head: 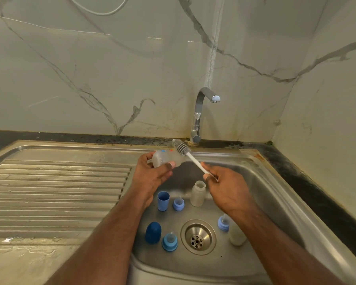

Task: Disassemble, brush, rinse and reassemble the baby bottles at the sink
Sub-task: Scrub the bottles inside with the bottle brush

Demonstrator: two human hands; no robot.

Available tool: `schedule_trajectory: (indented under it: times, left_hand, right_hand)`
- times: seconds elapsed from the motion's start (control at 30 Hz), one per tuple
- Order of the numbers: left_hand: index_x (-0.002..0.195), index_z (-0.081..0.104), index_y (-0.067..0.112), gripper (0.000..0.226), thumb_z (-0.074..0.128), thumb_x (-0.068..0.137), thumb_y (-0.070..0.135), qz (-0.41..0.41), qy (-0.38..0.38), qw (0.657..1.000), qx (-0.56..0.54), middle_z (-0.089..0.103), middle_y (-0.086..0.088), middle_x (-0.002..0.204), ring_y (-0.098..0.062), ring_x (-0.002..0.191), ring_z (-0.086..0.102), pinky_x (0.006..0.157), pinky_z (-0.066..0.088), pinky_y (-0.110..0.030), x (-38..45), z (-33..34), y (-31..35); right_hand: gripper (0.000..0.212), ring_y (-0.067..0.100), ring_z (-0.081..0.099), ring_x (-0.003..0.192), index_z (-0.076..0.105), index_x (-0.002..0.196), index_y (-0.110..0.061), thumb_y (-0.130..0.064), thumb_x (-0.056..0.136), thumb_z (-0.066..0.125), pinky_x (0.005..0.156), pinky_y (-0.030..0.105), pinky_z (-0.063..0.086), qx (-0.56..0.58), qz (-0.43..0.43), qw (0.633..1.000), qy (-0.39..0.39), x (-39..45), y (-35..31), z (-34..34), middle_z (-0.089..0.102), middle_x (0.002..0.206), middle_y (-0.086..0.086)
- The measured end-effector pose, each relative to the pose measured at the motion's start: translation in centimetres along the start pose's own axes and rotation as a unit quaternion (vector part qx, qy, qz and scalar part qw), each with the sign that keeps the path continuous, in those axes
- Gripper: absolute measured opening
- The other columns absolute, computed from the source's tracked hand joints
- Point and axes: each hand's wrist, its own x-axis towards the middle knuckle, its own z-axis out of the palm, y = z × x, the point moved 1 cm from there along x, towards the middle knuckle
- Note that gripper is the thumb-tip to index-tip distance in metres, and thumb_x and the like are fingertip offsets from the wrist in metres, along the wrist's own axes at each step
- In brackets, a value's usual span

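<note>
My left hand [152, 173] grips a clear, open baby bottle [164, 158] on its side above the sink's back left. My right hand [224, 186] pinches the white handle of a bottle brush [181, 148]; its grey bristle head lies just beyond the bottle's mouth, outside it. In the basin stand a second clear bottle body [197, 193], a light blue cap [163, 200], a dark blue cap [153, 232], and two blue collars with teats [178, 204] [170, 241]. A third bottle [235, 233] with its blue collar on lies partly under my right forearm.
The steel sink basin [261, 194] has a drain strainer [197, 237] in its middle. A chrome tap [201, 112] stands at the back with no water running. A ribbed draining board [56, 192] lies to the left, wet near the front. Marble walls enclose the corner.
</note>
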Motion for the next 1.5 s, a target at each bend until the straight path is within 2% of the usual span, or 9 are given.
schedule_trajectory:
  times: [0.2,0.37,0.5,0.73,0.87,1.0,1.17,1.3,1.5]
  left_hand:
    - [0.123,0.054,0.014,0.058,0.086,0.076,0.008,-0.013,-0.007,0.999,-0.028,0.064,-0.012,0.124,-0.029,0.109,0.070,0.089,0.062,-0.042,0.0,-0.1,-0.2]
    - [0.126,0.053,0.018,0.073,0.090,0.063,0.014,-0.017,-0.025,0.999,-0.041,0.063,-0.013,0.127,-0.031,0.112,0.069,0.088,0.062,-0.043,-0.1,0.1,-0.1]
    - [0.118,0.060,0.029,0.057,0.080,0.077,-0.004,-0.006,-0.052,0.997,-0.060,0.060,-0.012,0.127,-0.031,0.111,0.069,0.084,0.063,-0.043,-0.4,0.0,0.2]
    - [0.133,0.056,0.013,0.038,0.064,0.097,0.005,-0.072,-0.072,0.973,-0.209,0.063,-0.020,0.131,-0.036,0.109,0.071,0.087,0.062,-0.044,-0.1,-0.2,0.5]
    - [0.133,0.057,0.011,0.039,0.065,0.095,0.009,-0.069,-0.066,0.976,-0.193,0.064,-0.019,0.131,-0.036,0.110,0.071,0.090,0.061,-0.047,-0.2,-0.3,0.3]
    - [0.132,0.057,0.007,0.047,0.071,0.087,0.015,-0.055,-0.061,0.978,-0.190,0.070,-0.018,0.125,-0.033,0.109,0.072,0.087,0.062,-0.046,-0.6,-0.1,0.7]
    - [0.129,0.057,0.007,0.053,0.075,0.080,0.020,-0.063,-0.041,0.980,-0.185,0.067,-0.020,0.124,-0.034,0.103,0.074,0.079,0.064,-0.039,-0.7,-0.3,0.9]
    - [0.129,0.057,0.008,0.053,0.075,0.082,0.023,-0.059,-0.029,0.979,-0.194,0.070,-0.019,0.123,-0.033,0.104,0.074,0.071,0.063,-0.032,-0.6,-0.2,1.1]
    - [0.129,0.057,0.009,0.054,0.074,0.082,0.028,-0.066,-0.021,0.975,-0.209,0.068,-0.019,0.125,-0.029,0.097,0.075,0.068,0.061,-0.027,-0.7,-0.4,1.2]
  right_hand:
    - [0.040,0.009,0.058,0.072,0.049,0.143,-0.042,-0.029,0.105,0.047,0.070,0.027,0.054,0.009,-0.014,1.000,-0.021,0.2,-0.1,0.4,0.067,0.102,-0.007]
    - [0.043,0.005,0.056,0.067,0.047,0.141,-0.047,-0.027,0.103,0.050,0.054,0.012,0.044,0.043,-0.036,0.997,-0.052,-0.5,-0.5,0.6,0.066,0.108,-0.012]
    - [0.043,0.005,0.057,0.069,0.049,0.141,-0.044,-0.026,0.103,0.049,0.061,0.016,0.048,0.021,-0.024,0.999,-0.040,0.2,-0.1,0.4,0.068,0.112,-0.011]
    - [0.048,-0.003,0.055,0.078,0.048,0.144,-0.042,-0.024,0.100,0.057,0.080,0.016,0.049,0.067,-0.056,0.995,-0.057,-0.6,-0.6,0.7,0.057,0.102,-0.026]
    - [0.046,0.003,0.059,0.093,0.047,0.145,-0.040,-0.025,0.102,0.054,0.077,0.013,0.044,0.035,-0.028,0.999,-0.024,0.2,-0.1,0.5,0.063,0.125,-0.010]
    - [0.047,0.001,0.057,0.095,0.048,0.144,-0.041,-0.024,0.101,0.056,0.074,0.005,0.039,0.052,-0.077,0.995,-0.039,-0.6,-0.9,0.9,0.062,0.121,-0.012]
    - [0.044,0.004,0.059,0.084,0.048,0.144,-0.041,-0.028,0.103,0.052,0.076,0.017,0.049,0.027,-0.007,1.000,-0.007,0.2,0.1,0.2,0.067,0.116,-0.008]
    - [0.044,0.005,0.061,0.079,0.048,0.143,-0.045,-0.028,0.102,0.054,0.065,0.010,0.046,0.059,-0.051,0.996,-0.043,-0.8,-1.0,0.8,0.067,0.112,-0.012]
    - [0.044,0.004,0.058,0.075,0.047,0.144,-0.044,-0.029,0.103,0.052,0.068,0.016,0.048,0.042,-0.018,0.999,-0.023,-0.2,-0.4,0.3,0.066,0.107,-0.012]
